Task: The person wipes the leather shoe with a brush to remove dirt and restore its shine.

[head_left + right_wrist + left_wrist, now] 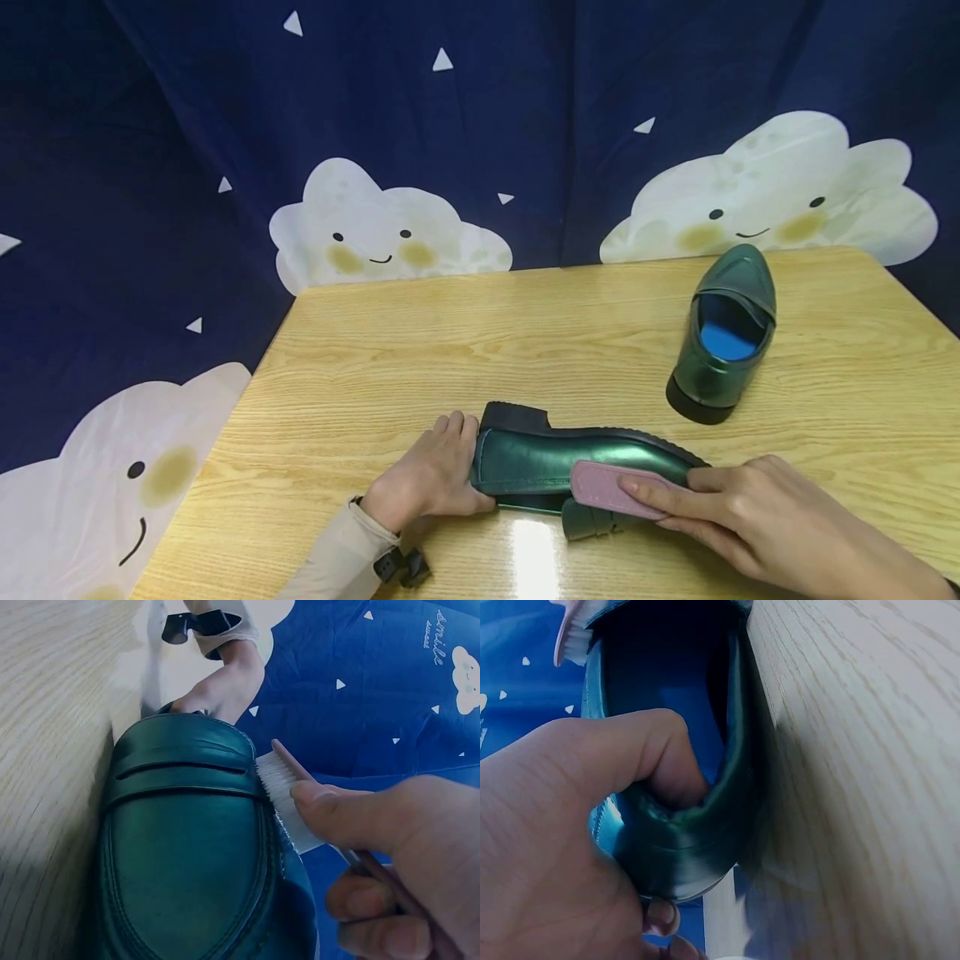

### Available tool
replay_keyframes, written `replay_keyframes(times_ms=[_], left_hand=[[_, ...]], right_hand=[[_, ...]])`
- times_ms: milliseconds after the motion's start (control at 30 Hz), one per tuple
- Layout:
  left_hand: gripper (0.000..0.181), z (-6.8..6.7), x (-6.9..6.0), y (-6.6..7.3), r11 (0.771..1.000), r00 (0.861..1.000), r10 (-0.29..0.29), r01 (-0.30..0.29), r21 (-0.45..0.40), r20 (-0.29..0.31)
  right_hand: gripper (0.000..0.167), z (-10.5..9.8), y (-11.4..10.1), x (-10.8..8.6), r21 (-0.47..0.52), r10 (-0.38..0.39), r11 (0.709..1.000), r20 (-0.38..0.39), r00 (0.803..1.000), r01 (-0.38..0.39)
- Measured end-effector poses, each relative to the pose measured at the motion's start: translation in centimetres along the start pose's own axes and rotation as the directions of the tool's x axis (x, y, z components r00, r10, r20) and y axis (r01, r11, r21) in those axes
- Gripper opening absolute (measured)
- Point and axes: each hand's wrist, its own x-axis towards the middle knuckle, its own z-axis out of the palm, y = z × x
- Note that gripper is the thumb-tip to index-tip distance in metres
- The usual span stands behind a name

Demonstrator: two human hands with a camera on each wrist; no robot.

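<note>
Right hand (738, 510): thumb and fingers clamped on brush (606, 485), bristles against side of shoe (525, 458). Left hand (435, 471): thumb hooked inside heel, fingers round the outside, gripping. Shoe lies on its side on table (450, 350), sole away from person. Step looks like brushing the upper; next stroke likely calls for a steady heel. Far shoe (712, 379) upright, apart. Backdrop (322, 742) reads "smile" (440, 637); line beside it too small to read. No brand visible.

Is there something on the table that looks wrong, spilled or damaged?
Nothing stands out: one green shoe lies on its side, but the left hand grips it while the pink brush touches it. No spill or damage shows.
</note>
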Motion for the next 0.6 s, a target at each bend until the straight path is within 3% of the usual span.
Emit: replay_keyframes(times_ms=[133,267,367,500,600], left_hand=[[0.073,-0.06,0.00,-0.02,1.000,1.000,-0.001,0.001,-0.008,0.001],[0.073,-0.06,0.03,-0.04,1.000,1.000,-0.001,0.001,-0.005,-0.004],[0.073,-0.01,0.05,-0.04,1.000,1.000,-0.003,0.003,0.002,-0.006],[0.073,-0.03,0.02,-0.01,1.000,1.000,-0.002,0.002,0.006,-0.009],[0.073,-0.08,-0.03,-0.01,1.000,1.000,0.003,-0.003,0.012,-0.014]], right_hand=[[0.052,-0.11,0.03,-0.07,-0.010,-0.011,1.000,-0.029,1.000,0.010],[0.038,-0.31,0.41,-0.10,-0.119,-0.020,0.993,-0.136,0.991,0.004],[0.042,-0.54,0.60,-0.15,-0.188,0.012,0.981,-0.197,0.980,-0.050],[0.049,-0.81,0.72,-0.33,-0.207,0.066,0.973,-0.185,0.981,-0.104],[0.040,-0.69,0.62,-0.43,-0.182,0.049,0.980,-0.147,0.988,-0.076]])
